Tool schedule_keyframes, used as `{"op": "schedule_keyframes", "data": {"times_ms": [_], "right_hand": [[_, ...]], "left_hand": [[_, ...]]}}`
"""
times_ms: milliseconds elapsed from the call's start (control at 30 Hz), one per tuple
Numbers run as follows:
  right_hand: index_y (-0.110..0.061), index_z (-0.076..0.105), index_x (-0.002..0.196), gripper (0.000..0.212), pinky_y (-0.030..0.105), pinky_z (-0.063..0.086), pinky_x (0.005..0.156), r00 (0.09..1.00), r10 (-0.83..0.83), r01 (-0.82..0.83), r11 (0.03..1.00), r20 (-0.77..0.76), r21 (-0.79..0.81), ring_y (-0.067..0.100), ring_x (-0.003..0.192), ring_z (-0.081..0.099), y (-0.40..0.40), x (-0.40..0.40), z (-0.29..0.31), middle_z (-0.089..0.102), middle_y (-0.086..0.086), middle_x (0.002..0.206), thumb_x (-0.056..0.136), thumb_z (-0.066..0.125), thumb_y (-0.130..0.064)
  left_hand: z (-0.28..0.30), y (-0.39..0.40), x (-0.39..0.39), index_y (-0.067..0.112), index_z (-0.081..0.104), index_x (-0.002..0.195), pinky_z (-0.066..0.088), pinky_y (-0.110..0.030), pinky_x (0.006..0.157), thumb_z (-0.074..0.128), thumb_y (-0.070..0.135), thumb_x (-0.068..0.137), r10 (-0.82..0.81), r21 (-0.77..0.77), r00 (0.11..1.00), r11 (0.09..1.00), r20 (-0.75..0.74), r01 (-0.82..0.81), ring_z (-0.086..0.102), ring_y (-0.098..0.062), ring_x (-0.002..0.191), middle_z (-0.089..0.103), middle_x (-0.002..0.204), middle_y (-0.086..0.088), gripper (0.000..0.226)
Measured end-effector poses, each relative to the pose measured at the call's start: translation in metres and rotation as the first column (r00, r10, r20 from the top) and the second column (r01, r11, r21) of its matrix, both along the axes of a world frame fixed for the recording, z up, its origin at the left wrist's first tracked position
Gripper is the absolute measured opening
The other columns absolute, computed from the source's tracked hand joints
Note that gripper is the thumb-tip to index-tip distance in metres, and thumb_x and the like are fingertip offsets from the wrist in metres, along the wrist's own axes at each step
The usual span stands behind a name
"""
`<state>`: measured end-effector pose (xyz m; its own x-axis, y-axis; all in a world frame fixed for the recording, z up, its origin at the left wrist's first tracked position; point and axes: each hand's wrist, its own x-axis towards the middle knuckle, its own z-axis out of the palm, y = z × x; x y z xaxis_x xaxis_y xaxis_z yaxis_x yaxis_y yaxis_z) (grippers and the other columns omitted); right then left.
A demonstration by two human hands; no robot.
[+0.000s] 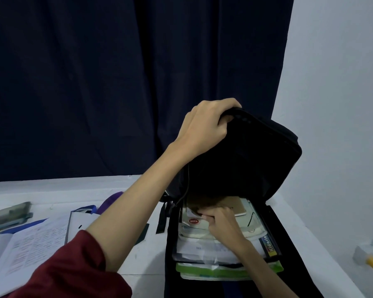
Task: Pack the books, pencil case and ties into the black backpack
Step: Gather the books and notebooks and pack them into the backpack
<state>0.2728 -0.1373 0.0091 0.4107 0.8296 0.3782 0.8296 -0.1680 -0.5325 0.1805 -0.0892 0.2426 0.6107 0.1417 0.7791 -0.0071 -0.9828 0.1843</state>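
- Dark navy curtain (95, 82) hangs behind a white bench (52, 190), beside a pale wall (336, 82).
- On the bench lies the black backpack (246, 160), main compartment open towards the person.
- Left hand (205, 125), at the end of a maroon sleeve (73, 269), grips the raised flap, fingers curled over its top edge.
- Right hand (222, 220) reaches inside, fingers bent around the edge of the books (215, 248) stacked in the compartment.
- Left of the bag, an open book (30, 244) rests on the bench near a grey pencil case (9, 214).
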Motion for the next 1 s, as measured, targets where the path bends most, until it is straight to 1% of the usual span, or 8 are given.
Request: {"op": "schedule_keyframes", "data": {"times_ms": [233,367,467,567,700,833,900,1000], "right_hand": [[-0.016,0.071,0.11,0.032,0.034,0.048,0.09,0.998,-0.044,0.046,0.998,0.045,-0.03,0.025,0.101,0.063,0.01,-0.004,0.002,0.072,0.004,0.106,0.089,0.053,-0.003],[-0.009,0.073,0.104,0.022,0.038,0.053,0.085,0.977,-0.185,0.145,0.94,0.104,0.308,0.021,0.096,0.06,-0.011,-0.018,-0.005,0.071,0.002,0.095,0.086,0.061,-0.012],[-0.005,0.072,0.101,0.027,0.029,0.047,0.067,0.953,-0.281,0.154,0.776,0.116,0.612,0.011,0.076,0.044,-0.028,-0.029,0.014,0.054,0.0,0.073,0.087,0.051,-0.014],[-0.003,0.072,0.098,0.024,0.026,0.038,0.067,0.948,-0.287,0.089,0.654,0.138,0.751,0.013,0.072,0.04,-0.03,-0.04,0.053,0.051,0.003,0.07,0.087,0.052,-0.01],[-0.004,0.072,0.093,0.022,0.033,0.038,0.064,0.954,-0.249,0.025,0.626,0.169,0.78,0.017,0.073,0.043,-0.006,-0.072,0.083,0.056,0.006,0.071,0.088,0.052,-0.011],[-0.006,0.072,0.086,0.021,0.033,0.037,0.067,0.979,-0.116,-0.048,0.671,0.168,0.74,0.017,0.074,0.045,0.038,-0.138,0.075,0.058,0.004,0.072,0.084,0.051,-0.011],[-0.007,0.071,0.085,0.022,0.031,0.035,0.068,0.984,-0.024,-0.103,0.722,0.174,0.684,0.016,0.075,0.046,0.063,-0.178,0.062,0.059,0.002,0.073,0.084,0.05,-0.013],[-0.01,0.072,0.088,0.027,0.03,0.039,0.072,0.98,0.118,-0.188,0.817,0.161,0.545,0.017,0.079,0.05,0.103,-0.237,0.043,0.062,0.0,0.076,0.084,0.047,-0.018]], "left_hand": [[0.001,0.005,0.001,0.022,0.066,0.1,0.034,-0.013,0.057,0.051,0.007,0.089,0.022,-0.013,1.0,1.0,-0.007,-0.022,0.053,0.001,0.065,0.06,0.076,0.019,0.024],[-0.005,0.015,-0.008,0.022,0.066,0.102,0.036,-0.017,0.058,0.05,0.008,0.089,0.067,-0.058,0.997,0.996,-0.039,-0.069,0.054,-0.001,0.067,0.062,0.079,0.017,0.025],[-0.02,0.033,-0.021,0.025,0.066,0.104,0.045,-0.029,0.068,0.052,0.012,0.09,0.121,-0.165,0.989,0.977,-0.081,-0.133,0.06,-0.008,0.084,0.068,0.091,0.014,0.023],[-0.05,0.056,-0.039,0.027,0.065,0.106,0.049,-0.037,0.081,0.056,0.017,0.09,0.158,-0.321,0.975,0.925,-0.158,-0.202,0.061,-0.013,0.097,0.068,0.099,0.011,0.021],[-0.092,0.084,-0.088,0.018,0.067,0.103,0.049,-0.03,0.083,0.067,0.024,0.087,0.03,-0.502,0.937,0.838,-0.349,-0.214,0.062,-0.012,0.09,0.068,0.093,0.004,0.017],[-0.14,0.105,-0.171,0.022,0.067,0.102,0.046,-0.02,0.049,0.07,0.032,0.085,-0.077,-0.637,0.845,0.695,-0.529,-0.335,0.059,-0.006,0.06,0.066,0.077,0.002,0.021],[-0.162,0.125,-0.223,0.021,0.066,0.1,0.046,-0.018,0.047,0.064,0.027,0.09,0.004,-0.653,0.845,0.633,-0.535,-0.416,0.06,-0.008,0.062,0.064,0.076,0.004,0.012],[-0.186,0.166,-0.312,0.018,0.065,0.093,0.048,-0.015,0.052,0.059,0.016,0.093,0.295,-0.636,0.816,0.516,-0.498,-0.574,0.061,-0.011,0.076,0.065,0.084,0.004,0.006]]}}
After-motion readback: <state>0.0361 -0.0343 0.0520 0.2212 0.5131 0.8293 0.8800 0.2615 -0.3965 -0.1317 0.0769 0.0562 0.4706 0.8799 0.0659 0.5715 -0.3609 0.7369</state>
